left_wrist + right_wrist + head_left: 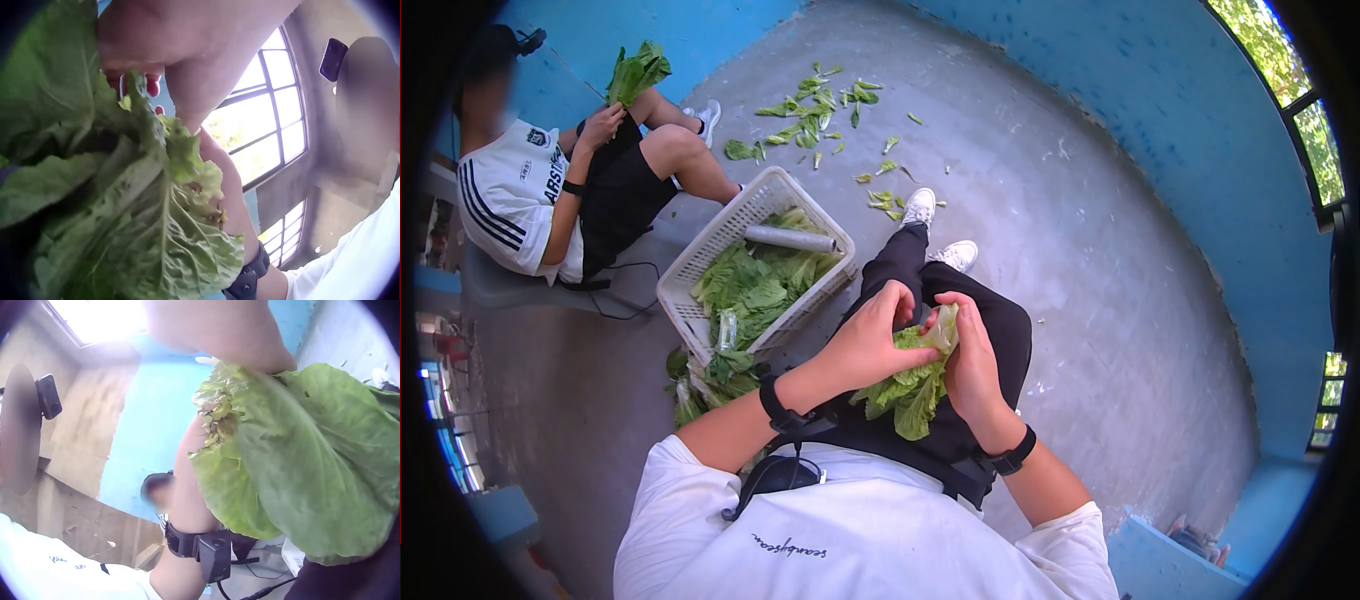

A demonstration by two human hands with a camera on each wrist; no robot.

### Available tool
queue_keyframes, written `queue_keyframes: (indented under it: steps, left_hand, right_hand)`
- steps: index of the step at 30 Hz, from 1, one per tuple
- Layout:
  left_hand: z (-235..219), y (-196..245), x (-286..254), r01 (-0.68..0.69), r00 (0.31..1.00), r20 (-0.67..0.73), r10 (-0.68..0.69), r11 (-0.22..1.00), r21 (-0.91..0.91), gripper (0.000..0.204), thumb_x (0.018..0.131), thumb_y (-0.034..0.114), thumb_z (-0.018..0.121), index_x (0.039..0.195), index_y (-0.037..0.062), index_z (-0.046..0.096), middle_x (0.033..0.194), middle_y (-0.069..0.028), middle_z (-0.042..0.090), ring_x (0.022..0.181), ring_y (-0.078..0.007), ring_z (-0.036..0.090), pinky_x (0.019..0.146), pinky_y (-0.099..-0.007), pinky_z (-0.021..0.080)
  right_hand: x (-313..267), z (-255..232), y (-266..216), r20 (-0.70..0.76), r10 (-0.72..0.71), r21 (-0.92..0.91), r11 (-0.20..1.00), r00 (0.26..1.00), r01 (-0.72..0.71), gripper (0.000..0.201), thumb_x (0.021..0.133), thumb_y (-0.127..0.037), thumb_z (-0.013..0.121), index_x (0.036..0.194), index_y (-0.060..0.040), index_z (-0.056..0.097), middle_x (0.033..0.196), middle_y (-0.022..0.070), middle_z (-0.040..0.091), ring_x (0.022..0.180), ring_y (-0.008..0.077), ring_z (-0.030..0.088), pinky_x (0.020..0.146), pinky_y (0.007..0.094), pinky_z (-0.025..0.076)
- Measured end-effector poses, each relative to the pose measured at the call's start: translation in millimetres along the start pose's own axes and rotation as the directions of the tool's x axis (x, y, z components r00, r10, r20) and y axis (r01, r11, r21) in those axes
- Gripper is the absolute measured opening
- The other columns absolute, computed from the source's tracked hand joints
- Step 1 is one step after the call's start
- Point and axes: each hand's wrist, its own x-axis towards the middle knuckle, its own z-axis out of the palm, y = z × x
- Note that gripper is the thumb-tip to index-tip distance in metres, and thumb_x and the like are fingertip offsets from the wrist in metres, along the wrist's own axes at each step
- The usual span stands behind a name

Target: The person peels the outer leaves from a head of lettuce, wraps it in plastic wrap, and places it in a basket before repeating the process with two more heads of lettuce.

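Lettuce head [908, 398]: held over dark trousers [1003, 325], pale stem end pointing away from the torso, leaves hanging loose toward it.
Left hand [875, 335]: gripping the lettuce head from one side, with thumb across the leaves.
Right hand [976, 375]: curled round the stem end from the other side, partly hidden at the fingertips.
Browned edges [220, 425]: ragged; likely to crumble if squeezed, easy to miss if folded under.
Tear risk: could rip sound leaves if pulled across the rib.
Drop risk: could slide off the lap if let go on one side too soon.
White crate [710, 245]: loaded with greens [745, 285], plus a film roll [790, 238] lying on top; could bruise leaves if pressed down.
Leaf scraps [808, 125]: strewn over the floor [1090, 240]; slippery if stepped on.
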Motion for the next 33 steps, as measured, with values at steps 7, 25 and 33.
queue_keyframes:
  steps: [7, 25, 33]
  left_hand:
    - [-10, -5, 0, 0.176, 0.914, 0.398, -0.078, 0.960, -0.216, 0.078, 0.084, 0.037, 0.081, 0.142, 0.0049, 0.039, 0.100, -0.0048, 0.050, 0.095, -0.0171, 0.053, 0.088, -0.0311, 0.044]
    - [18, -2, -33, 0.148, 0.967, 0.252, -0.031, 0.875, -0.461, 0.084, 0.083, 0.019, 0.081, 0.151, 0.0077, 0.032, 0.123, -0.0061, 0.054, 0.115, -0.0172, 0.055, 0.102, -0.0334, 0.045]
    - [19, 7, -33, 0.138, 0.960, 0.281, 0.015, 0.845, -0.517, 0.085, 0.078, 0.024, 0.087, 0.144, 0.0059, 0.037, 0.122, -0.0047, 0.052, 0.110, -0.0140, 0.053, 0.099, -0.0328, 0.045]
  right_hand:
    - [-7, 9, -9, 0.219, 0.062, -0.007, 0.998, 0.974, -0.062, 0.033, 0.111, -0.032, 0.041, 0.132, -0.0084, 0.048, 0.104, 0.0026, 0.055, 0.101, 0.0115, 0.055, 0.091, 0.0264, 0.045]
    - [-8, 6, -24, 0.329, 0.164, -0.230, 0.969, 0.930, -0.090, 0.031, 0.095, -0.001, 0.066, 0.124, -0.0058, 0.055, 0.098, -0.0013, 0.060, 0.089, 0.0060, 0.058, 0.081, 0.0228, 0.049]
    - [-9, 2, -31, 0.370, 0.036, -0.170, 0.985, 0.928, 0.029, 0.037, 0.092, 0.001, 0.068, 0.126, -0.0034, 0.054, 0.095, 0.0025, 0.061, 0.090, 0.0100, 0.062, 0.083, 0.0268, 0.052]
